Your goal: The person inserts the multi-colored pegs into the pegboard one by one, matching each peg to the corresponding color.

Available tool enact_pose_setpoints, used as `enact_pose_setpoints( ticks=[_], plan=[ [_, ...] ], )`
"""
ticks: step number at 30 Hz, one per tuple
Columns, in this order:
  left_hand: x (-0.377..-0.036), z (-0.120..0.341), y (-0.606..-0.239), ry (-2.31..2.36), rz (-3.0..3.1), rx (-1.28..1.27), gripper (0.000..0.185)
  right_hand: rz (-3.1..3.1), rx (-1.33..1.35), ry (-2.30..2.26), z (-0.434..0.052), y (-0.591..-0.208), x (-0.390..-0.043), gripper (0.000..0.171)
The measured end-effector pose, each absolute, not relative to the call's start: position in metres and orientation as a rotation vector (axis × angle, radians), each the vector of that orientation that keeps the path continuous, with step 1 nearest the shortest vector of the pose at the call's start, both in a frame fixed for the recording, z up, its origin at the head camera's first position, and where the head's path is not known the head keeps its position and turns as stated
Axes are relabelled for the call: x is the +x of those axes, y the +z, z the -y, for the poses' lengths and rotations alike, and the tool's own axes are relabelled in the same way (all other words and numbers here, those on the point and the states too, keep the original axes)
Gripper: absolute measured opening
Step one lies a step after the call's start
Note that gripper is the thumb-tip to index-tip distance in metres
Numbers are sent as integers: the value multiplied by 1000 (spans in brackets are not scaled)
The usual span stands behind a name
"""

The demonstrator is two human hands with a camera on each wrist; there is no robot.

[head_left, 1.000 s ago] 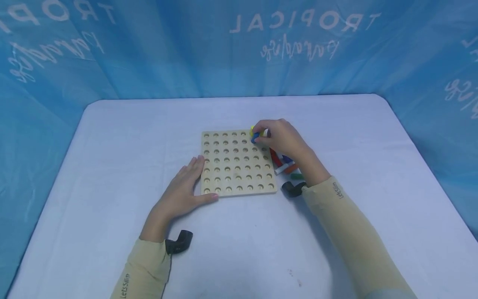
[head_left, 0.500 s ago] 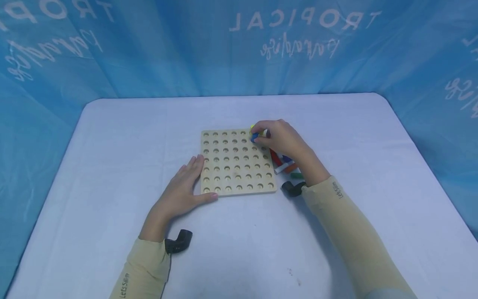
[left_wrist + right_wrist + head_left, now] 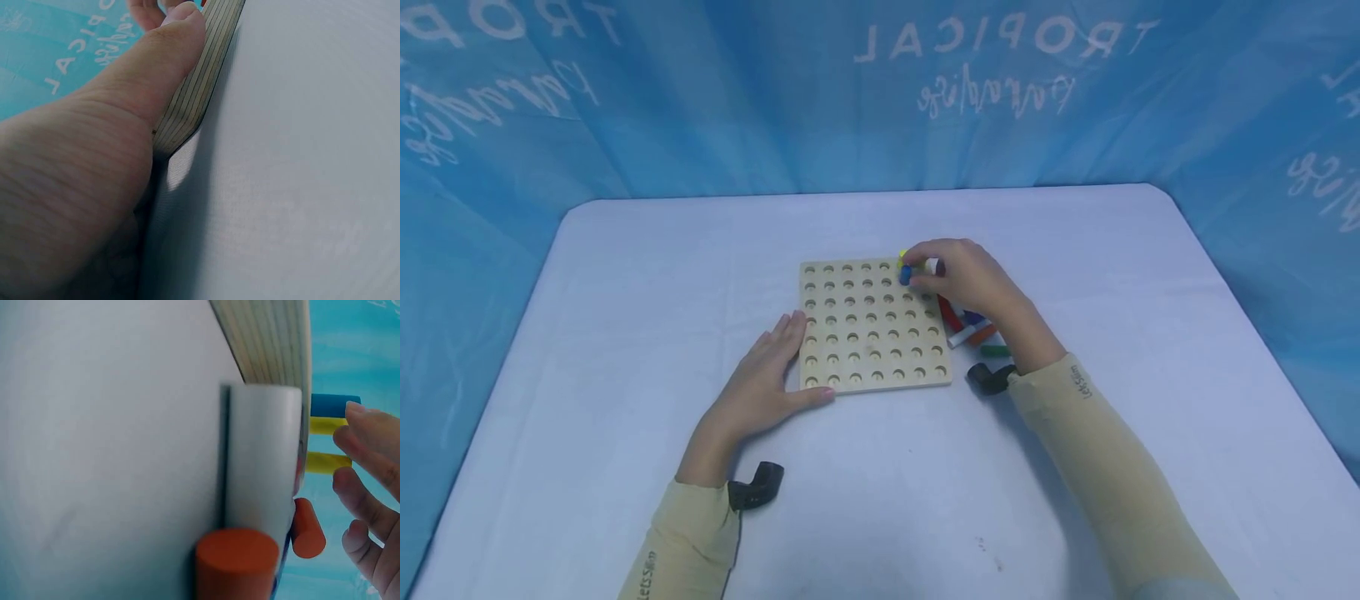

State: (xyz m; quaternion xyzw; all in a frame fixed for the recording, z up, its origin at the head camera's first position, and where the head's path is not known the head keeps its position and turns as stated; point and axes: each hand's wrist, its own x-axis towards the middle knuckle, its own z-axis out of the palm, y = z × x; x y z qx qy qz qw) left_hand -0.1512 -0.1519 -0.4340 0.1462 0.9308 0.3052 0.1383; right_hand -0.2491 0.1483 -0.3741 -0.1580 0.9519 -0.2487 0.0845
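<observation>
A pale wooden board [image 3: 881,326] with rows of round holes lies mid-table. My left hand [image 3: 756,387] rests at its left side, fingers along the edge and thumb at the near-left corner. Near the far-right corner a blue peg [image 3: 906,276] stands upright in the board, beside yellow pegs [image 3: 902,255]. Over them is my right hand [image 3: 962,271]. In the right wrist view its thumb tip overlaps the end of the blue peg [image 3: 331,405], and its fingers are spread apart near two yellow pegs [image 3: 328,464]; none is curled round a peg.
Loose pegs lie right of the board, partly under the right forearm: a red peg [image 3: 950,315], a white peg [image 3: 966,335], an orange peg [image 3: 982,335] and a green peg [image 3: 996,351]. A blue curtain [image 3: 880,150] hangs behind the white table [image 3: 865,517].
The right thumb has drawn slightly away from the blue peg, which shows more fully and stays upright. The left hand keeps its place at the board; the whole view has shifted a little.
</observation>
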Motion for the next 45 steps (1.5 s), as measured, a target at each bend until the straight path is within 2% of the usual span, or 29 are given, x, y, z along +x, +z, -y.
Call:
enact_pose_setpoints(
  ticks=[10, 25, 38, 45],
  plan=[
    [-151, 151, -433, 881, -2696, 433, 119, -2855, -473, -811, -161, -370, -247, 36],
    [-150, 151, -435, 884, -2696, 441, 119, -2881, -171, -895, -193, -361, -237, 35],
    [-149, 150, -434, 880, -2688, 418, 118, -2747, -11, -805, -220, -373, -228, 36],
    [-149, 150, -434, 880, -2694, 433, 118, -2717, -80, -765, -228, -382, -225, 37]
  ],
)
